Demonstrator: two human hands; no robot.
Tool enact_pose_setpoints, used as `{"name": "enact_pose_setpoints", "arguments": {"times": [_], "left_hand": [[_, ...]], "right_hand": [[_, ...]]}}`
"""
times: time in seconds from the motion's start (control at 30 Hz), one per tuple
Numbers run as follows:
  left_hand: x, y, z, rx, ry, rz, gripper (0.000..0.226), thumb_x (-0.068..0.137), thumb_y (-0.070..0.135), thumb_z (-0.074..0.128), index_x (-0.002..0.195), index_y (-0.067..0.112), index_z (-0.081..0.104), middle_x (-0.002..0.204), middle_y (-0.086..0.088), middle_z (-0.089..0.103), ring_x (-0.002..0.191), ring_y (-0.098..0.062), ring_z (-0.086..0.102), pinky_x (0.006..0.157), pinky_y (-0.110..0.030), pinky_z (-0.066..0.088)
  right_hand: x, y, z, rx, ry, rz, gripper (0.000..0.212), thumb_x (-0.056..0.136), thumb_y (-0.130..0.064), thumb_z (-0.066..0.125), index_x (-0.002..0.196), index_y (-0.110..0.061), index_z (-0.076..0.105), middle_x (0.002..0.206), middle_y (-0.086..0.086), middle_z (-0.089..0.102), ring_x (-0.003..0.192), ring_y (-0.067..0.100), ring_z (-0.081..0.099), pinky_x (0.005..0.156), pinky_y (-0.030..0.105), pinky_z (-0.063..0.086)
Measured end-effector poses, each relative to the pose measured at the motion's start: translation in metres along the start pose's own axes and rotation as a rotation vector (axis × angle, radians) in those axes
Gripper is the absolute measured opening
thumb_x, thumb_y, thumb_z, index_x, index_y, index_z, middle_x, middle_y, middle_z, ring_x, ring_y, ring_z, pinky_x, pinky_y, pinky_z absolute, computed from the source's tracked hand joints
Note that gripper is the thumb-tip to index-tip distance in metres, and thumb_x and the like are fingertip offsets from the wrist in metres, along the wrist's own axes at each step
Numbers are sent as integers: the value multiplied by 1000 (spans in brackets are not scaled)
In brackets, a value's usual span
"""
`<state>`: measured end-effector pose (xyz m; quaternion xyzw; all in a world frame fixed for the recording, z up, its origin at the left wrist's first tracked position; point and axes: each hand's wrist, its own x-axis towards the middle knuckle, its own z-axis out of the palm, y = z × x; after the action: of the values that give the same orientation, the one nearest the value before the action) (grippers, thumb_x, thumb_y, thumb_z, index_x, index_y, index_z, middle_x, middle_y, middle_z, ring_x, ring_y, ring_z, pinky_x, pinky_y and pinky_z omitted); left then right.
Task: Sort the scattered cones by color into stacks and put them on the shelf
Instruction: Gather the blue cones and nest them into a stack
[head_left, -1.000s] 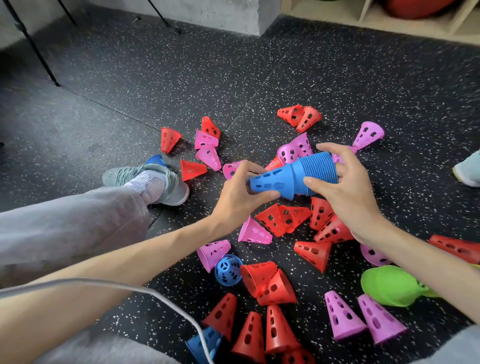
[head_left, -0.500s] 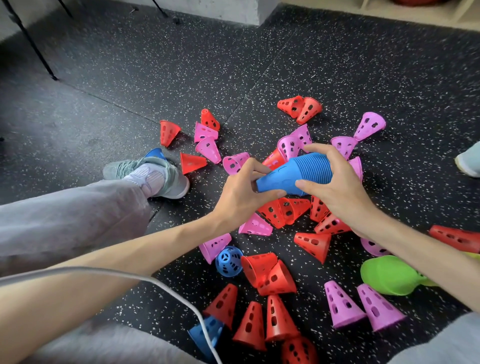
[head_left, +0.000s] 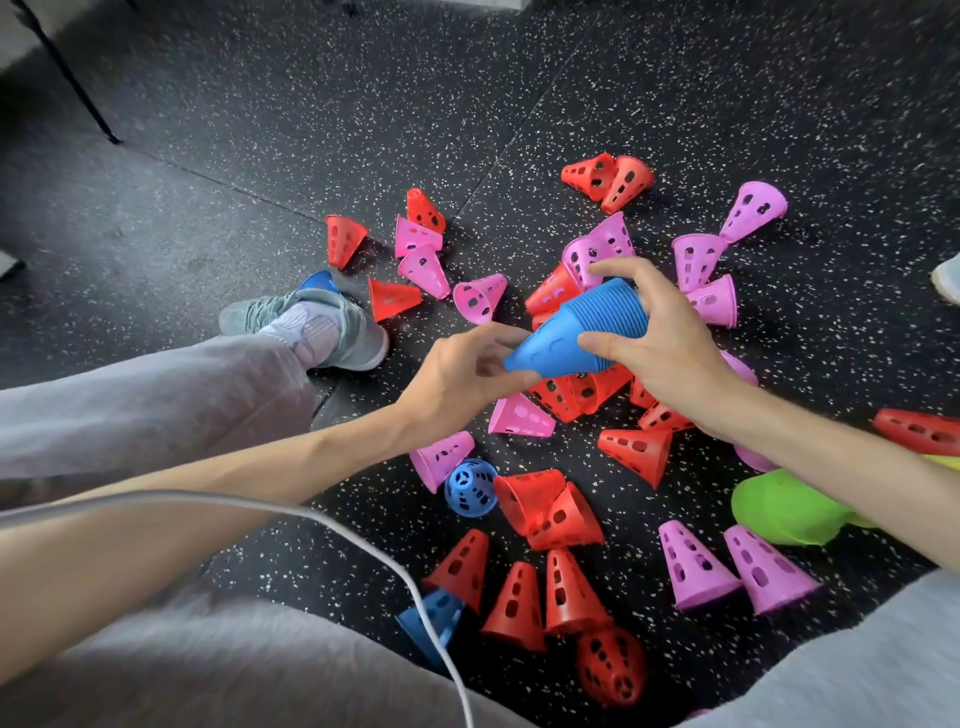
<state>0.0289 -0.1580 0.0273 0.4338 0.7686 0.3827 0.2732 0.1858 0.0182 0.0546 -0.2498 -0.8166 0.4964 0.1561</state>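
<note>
Both my forearms reach forward and meet over the floor. My right hand (head_left: 660, 343) is curled round the wide end of the blue cone stack (head_left: 576, 332) — thumb on the near side, fingers over the top. My left hand (head_left: 457, 379) has its fingers bent at the stack's narrow tip — how firmly, I cannot tell.
</note>
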Motion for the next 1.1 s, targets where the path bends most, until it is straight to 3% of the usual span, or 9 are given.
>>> {"name": "enact_pose_setpoints", "arguments": {"times": [0.2, 0.33, 0.43, 0.57, 0.7, 0.8, 0.87, 1.0, 1.1], "left_hand": [[-5, 5, 7, -41, 10, -1, 35, 92, 26, 77, 123, 16, 66, 86, 11, 75, 65, -2, 63, 69, -16, 48], [-12, 2, 6, -10, 0, -22, 37, 91, 26, 77, 124, 17, 62, 89, 5, 76, 73, -14, 69, 72, -27, 54], [-22, -8, 6, 38, -96, -34, 44, 90, 25, 78, 129, 18, 58, 94, 7, 73, 80, -8, 67, 76, -20, 51], [-43, -40, 5, 289, -313, -59, 50, 86, 27, 82, 131, 20, 61, 115, 12, 68, 102, -3, 61, 92, -25, 50], [-53, -70, 1, 590, -476, 28, 51, 84, 32, 82, 130, 20, 63, 87, 24, 48, 97, -12, 54, 95, -27, 40], [-54, -81, -2, 691, -479, 107, 47, 85, 40, 79, 127, 25, 65, 102, 13, 64, 101, -17, 58, 94, -29, 43], [-51, -80, -3, 712, -484, 126, 45, 87, 45, 76, 127, 26, 65, 106, 7, 69, 104, -19, 61, 94, -36, 48], [-44, -65, -13, 715, -447, 97, 49, 92, 53, 67, 133, 27, 59, 101, 8, 67, 104, -16, 62, 91, -39, 52], [-42, -50, -32, 661, -302, 111, 50, 92, 63, 61, 128, 29, 58, 111, 4, 71, 93, -16, 67, 84, -39, 55]], "right_hand": [[0, 3, -5, 14, -39, 0, 61, 88, -17, 78, 140, -28, 49, 140, -15, 52, 132, 9, 47, 113, 35, 37], [-3, 2, -1, -3, -74, -28, 64, 85, -14, 78, 139, -32, 48, 136, -16, 54, 128, 16, 51, 110, 39, 42], [-5, 0, 5, -52, -118, -38, 67, 83, -12, 79, 139, -32, 48, 132, -6, 59, 111, 26, 58, 97, 38, 46], [-7, -3, 8, -111, -136, -49, 68, 82, -13, 80, 139, -31, 48, 127, 0, 64, 112, 33, 61, 96, 39, 46], [-7, -5, 7, -108, -130, -50, 65, 82, -11, 78, 138, -29, 49, 127, -4, 64, 113, 34, 61, 87, 32, 45], [-8, -6, 7, -123, -127, -60, 65, 82, -11, 78, 138, -28, 49, 116, -31, 58, 109, 29, 61, 77, 17, 45], [-7, -5, 6, -125, -130, -57, 65, 83, -11, 78, 138, -29, 49, 111, -40, 52, 109, 28, 60, 79, 21, 46], [-6, -5, 1, -148, -116, -46, 66, 81, -14, 79, 138, -32, 49, 111, -17, 63, 96, 25, 61, 78, 29, 47], [3, -5, -5, -142, -86, -59, 68, 79, -17, 79, 137, -34, 49, 100, -12, 64, 79, 15, 59, 74, 32, 47]]}}
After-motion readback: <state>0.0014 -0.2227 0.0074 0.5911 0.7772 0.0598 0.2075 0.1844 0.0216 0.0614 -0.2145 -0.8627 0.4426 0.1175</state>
